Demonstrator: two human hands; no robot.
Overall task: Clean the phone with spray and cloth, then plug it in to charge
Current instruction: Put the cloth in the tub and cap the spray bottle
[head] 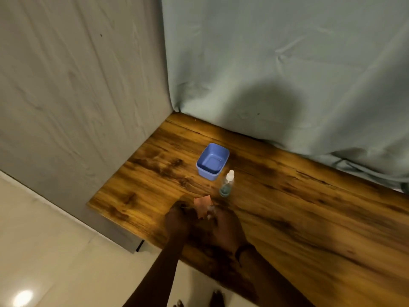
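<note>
Both sets of fingers curling together around an orange cloth (202, 206), left hand (180, 218) and right hand (223, 224) meeting low over the wooden table (309, 218). Phone possibly hidden underneath; cannot tell. Spray bottle (227, 183) standing just beyond, blue tub (212, 161) behind it.

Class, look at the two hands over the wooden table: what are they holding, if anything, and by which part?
Both hands, left hand and right hand, meet on an orange cloth, gripping its near end. A phone cannot be made out.
</note>
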